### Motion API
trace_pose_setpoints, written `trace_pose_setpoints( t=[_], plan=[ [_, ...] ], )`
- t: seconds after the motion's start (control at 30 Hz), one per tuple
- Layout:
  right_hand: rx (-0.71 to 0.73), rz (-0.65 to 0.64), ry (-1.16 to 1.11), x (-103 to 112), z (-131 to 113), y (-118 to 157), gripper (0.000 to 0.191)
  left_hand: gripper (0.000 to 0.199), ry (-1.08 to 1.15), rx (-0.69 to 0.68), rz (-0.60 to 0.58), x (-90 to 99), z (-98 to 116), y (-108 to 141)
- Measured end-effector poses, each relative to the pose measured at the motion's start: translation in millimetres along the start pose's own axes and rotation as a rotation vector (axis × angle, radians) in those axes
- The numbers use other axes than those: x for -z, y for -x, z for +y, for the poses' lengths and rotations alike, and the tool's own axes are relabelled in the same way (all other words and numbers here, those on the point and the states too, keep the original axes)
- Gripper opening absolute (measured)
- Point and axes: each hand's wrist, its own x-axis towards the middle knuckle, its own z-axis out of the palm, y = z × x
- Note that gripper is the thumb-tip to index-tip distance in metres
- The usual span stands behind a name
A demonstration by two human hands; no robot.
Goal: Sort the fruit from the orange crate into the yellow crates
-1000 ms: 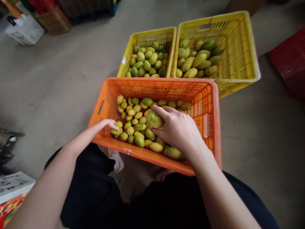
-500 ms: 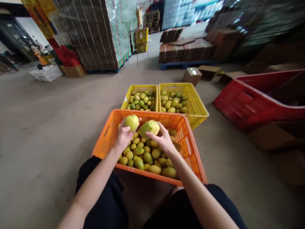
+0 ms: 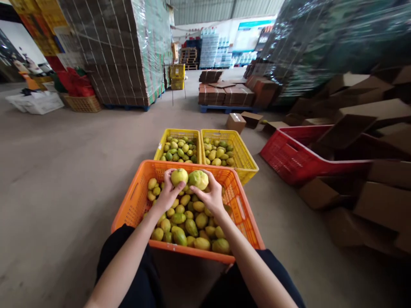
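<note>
My left hand (image 3: 168, 193) is wrapped round a rounded yellow lemon (image 3: 179, 177), its thumb across the near side. In my right hand (image 3: 212, 194) is a second fruit, a longer, bumpy yellow-green lemon (image 3: 198, 180), gripped between thumb and fingers. The two lemons are side by side, almost touching, above an orange plastic crate (image 3: 247, 214). Many yellow and green lemons (image 3: 192, 227) lie loose inside this crate, partly hidden by my hands and forearms.
Beyond the orange crate stand two yellow crates, left (image 3: 158, 147) and right (image 3: 248, 164), both holding similar fruit. A red crate (image 3: 285, 154) and open cardboard boxes (image 3: 382, 205) lie to the right. Wrapped pallet stacks (image 3: 109, 55) rise behind.
Both lemons have come closer together, and my left fingers have closed further round theirs. The camera view has tilted up and turned slightly right, showing more of the warehouse.
</note>
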Motion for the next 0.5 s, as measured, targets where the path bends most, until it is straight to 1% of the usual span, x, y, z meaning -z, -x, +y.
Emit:
trace_pose_setpoints(
  t=[0.07, 0.17, 0.27, 0.37, 0.5],
  plan=[
    [0.054, 0.022, 0.092, -1.6, -2.9, -0.2, 0.06, 0.052, -0.01, 0.027, -0.01, 5.4, 3.6, -1.3],
    [0.119, 0.029, 0.168, -0.6, -4.4, 1.4, 0.06, 0.047, 0.001, -0.025, -0.039, 7.0, 4.9, -3.3],
    [0.128, 0.05, 0.181, 1.7, -3.7, 3.3, 0.059, 0.053, 0.025, -0.105, -0.043, 5.6, 4.1, -4.4],
    [0.13, 0.073, 0.178, 3.4, -4.0, 3.5, 0.06, 0.059, 0.036, -0.119, -0.036, 4.9, 5.9, -3.9],
    [0.117, 0.054, 0.143, 4.2, -6.4, 3.6, 0.061, 0.062, 0.065, -0.136, -0.041, 3.5, 12.5, -1.7]
  ],
)
